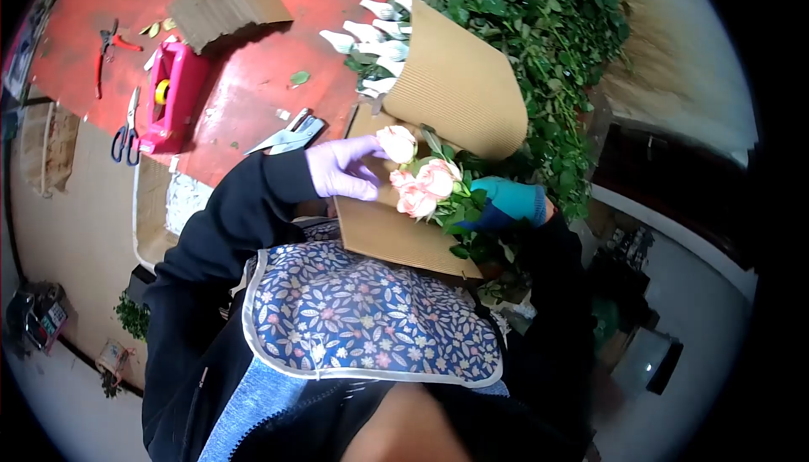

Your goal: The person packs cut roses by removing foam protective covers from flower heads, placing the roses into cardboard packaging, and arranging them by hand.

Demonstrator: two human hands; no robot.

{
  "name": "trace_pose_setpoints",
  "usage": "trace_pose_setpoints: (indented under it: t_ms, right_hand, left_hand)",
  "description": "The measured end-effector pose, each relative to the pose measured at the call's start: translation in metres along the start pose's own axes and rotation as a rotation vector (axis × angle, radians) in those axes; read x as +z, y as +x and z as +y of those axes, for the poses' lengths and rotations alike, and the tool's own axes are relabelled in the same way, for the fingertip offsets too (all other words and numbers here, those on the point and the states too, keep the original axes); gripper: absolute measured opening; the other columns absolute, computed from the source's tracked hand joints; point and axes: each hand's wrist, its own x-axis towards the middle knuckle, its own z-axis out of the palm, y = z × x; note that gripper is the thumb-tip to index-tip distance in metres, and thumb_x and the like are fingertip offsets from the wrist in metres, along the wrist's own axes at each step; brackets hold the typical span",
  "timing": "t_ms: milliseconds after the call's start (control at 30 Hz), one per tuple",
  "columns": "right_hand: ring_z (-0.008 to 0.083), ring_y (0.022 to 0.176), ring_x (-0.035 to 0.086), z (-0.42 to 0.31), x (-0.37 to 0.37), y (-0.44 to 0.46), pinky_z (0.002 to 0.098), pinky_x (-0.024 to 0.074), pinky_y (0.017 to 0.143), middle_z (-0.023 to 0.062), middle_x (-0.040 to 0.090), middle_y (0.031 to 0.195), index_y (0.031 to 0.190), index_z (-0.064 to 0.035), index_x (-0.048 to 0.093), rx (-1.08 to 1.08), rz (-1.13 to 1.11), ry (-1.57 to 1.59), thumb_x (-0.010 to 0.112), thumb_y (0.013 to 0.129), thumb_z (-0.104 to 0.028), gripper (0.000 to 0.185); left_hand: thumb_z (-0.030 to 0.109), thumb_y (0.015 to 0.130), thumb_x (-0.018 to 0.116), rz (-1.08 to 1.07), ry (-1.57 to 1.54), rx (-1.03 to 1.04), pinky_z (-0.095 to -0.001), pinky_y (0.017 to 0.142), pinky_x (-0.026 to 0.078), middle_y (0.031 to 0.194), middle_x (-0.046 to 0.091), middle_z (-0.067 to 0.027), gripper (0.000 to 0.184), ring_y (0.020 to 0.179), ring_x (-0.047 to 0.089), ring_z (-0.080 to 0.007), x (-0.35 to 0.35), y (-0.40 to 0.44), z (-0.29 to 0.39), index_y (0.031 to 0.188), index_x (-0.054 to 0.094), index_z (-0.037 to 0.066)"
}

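Pink roses (436,177) were held in the head view over a lower cardboard sheet (392,230), between the two hands. Their stems were gripped by the right hand (510,202), gloved in teal and blue, its fingers curled and partly hidden by leaves. The left hand (344,169), in a lavender glove, was held partly open beside the blooms, nothing grasped; whether the nearest rose was touched cannot be told. A pale bin (141,239) at the table's edge was partly filled with white material (185,201), and a yellow roll (162,91) was held in the pink tape dispenser (190,83). White-wrapped heads (366,34) and part of the leafy stems (548,66) were covered by an upper cardboard sheet (463,74), which was raised just beyond the roses. On the red table (261,74), dark-handled scissors (125,143) and red-handled cutters (107,38) were left near the dispenser, a cardboard scrap (232,11) above it, and a grey tool (299,131) just beside the left sleeve (227,201).
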Motion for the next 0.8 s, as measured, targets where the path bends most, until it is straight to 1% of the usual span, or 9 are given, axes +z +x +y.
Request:
trace_pose_setpoints:
  t_ms: [67, 100, 167, 200, 267, 300, 533, 700, 800]
  right_hand:
    - [0.0270, 0.082, 0.066, 0.000, 0.006, -0.009, 0.0363, 0.0527, 0.074, 0.0165, 0.070, 0.095, 0.099, -0.0020, 0.067, -0.012, 0.078, 0.005, 0.076, 0.082, -0.024, 0.029]
    - [0.0258, 0.081, 0.066, 0.003, 0.010, -0.013, 0.0364, 0.0527, 0.074, 0.0163, 0.070, 0.095, 0.100, -0.0019, 0.066, 0.003, 0.135, 0.203, 0.075, 0.083, -0.020, 0.027]
    - [0.0229, 0.077, 0.064, 0.019, 0.018, -0.015, 0.0372, 0.0519, 0.072, 0.0143, 0.069, 0.092, 0.102, -0.0023, 0.064, 0.279, 0.179, 0.619, 0.071, 0.083, -0.011, 0.023]
    - [0.0229, 0.077, 0.064, 0.032, 0.027, -0.015, 0.0372, 0.0519, 0.072, 0.0143, 0.069, 0.092, 0.102, -0.0023, 0.064, 0.279, 0.191, 0.632, 0.071, 0.083, -0.011, 0.023]
    - [0.0265, 0.076, 0.062, 0.042, 0.056, -0.042, 0.0385, 0.0506, 0.070, 0.0147, 0.065, 0.087, 0.101, -0.0024, 0.062, 0.269, 0.354, 0.522, 0.070, 0.082, -0.011, 0.022]
    - [0.0324, 0.078, 0.062, 0.041, 0.055, -0.046, 0.0398, 0.0503, 0.070, 0.0172, 0.063, 0.087, 0.098, -0.0022, 0.062, -0.021, 0.430, 0.041, 0.071, 0.079, -0.015, 0.024]
    - [0.0374, 0.086, 0.062, 0.023, 0.063, -0.028, 0.0441, 0.0504, 0.075, 0.0187, 0.064, 0.096, 0.112, -0.0036, 0.061, 0.062, 0.671, -0.127, 0.070, 0.076, -0.021, 0.041]
    - [0.0351, 0.083, 0.062, -0.005, 0.056, -0.018, 0.0453, 0.0504, 0.073, 0.0159, 0.062, 0.091, 0.109, -0.0040, 0.062, 0.229, 0.471, -0.299, 0.070, 0.077, -0.022, 0.037]
    - [0.0348, 0.083, 0.062, 0.024, 0.082, -0.008, 0.0444, 0.0511, 0.073, 0.0157, 0.062, 0.090, 0.106, -0.0045, 0.063, 0.168, 0.465, -0.344, 0.070, 0.078, -0.023, 0.034]
  left_hand:
    - [0.003, 0.087, 0.071, -0.218, -0.175, 0.038, -0.0335, 0.100, 0.046, 0.129, 0.058, -0.0040, 0.056, 0.116, 0.057, -0.0164, 0.003, 0.030, -0.017, 0.138, 0.047, 0.006]
    - [0.001, 0.087, 0.071, -0.222, -0.164, -0.037, -0.0342, 0.101, 0.046, 0.124, 0.062, -0.0045, 0.052, 0.118, 0.057, -0.0157, 0.004, 0.037, -0.015, 0.135, 0.051, 0.006]
    - [-0.001, 0.089, 0.067, -0.210, -0.307, 0.052, -0.0335, 0.101, 0.046, 0.122, 0.063, -0.0056, 0.044, 0.117, 0.058, -0.0161, 0.009, 0.039, -0.011, 0.131, 0.054, 0.005]
    - [-0.001, 0.090, 0.066, -0.175, -0.283, 0.067, -0.0328, 0.101, 0.046, 0.121, 0.063, -0.0055, 0.042, 0.116, 0.058, -0.0160, 0.006, 0.040, -0.017, 0.129, 0.055, 0.005]
    - [-0.002, 0.090, 0.065, -0.180, -0.264, 0.060, -0.0319, 0.100, 0.047, 0.120, 0.063, -0.0051, 0.039, 0.115, 0.059, -0.0158, 0.024, 0.036, -0.031, 0.128, 0.056, 0.004]
    - [-0.002, 0.091, 0.064, -0.142, -0.252, 0.025, -0.0311, 0.099, 0.047, 0.119, 0.063, -0.0047, 0.037, 0.113, 0.059, -0.0156, 0.020, 0.034, -0.034, 0.126, 0.057, 0.004]
    - [-0.003, 0.089, 0.064, 0.065, -0.153, -0.032, -0.0269, 0.092, 0.050, 0.114, 0.067, -0.0047, 0.031, 0.102, 0.062, -0.0119, -0.005, 0.015, -0.059, 0.120, 0.062, 0.003]
    - [0.000, 0.092, 0.063, 0.096, 0.099, -0.105, -0.0258, 0.089, 0.049, 0.112, 0.067, -0.0042, 0.029, 0.100, 0.061, -0.0112, -0.005, 0.005, -0.067, 0.121, 0.060, 0.003]
    - [-0.001, 0.093, 0.061, 0.130, 0.083, -0.078, -0.0255, 0.091, 0.047, 0.112, 0.066, -0.0036, 0.029, 0.101, 0.060, -0.0105, 0.001, 0.003, -0.079, 0.121, 0.062, 0.004]
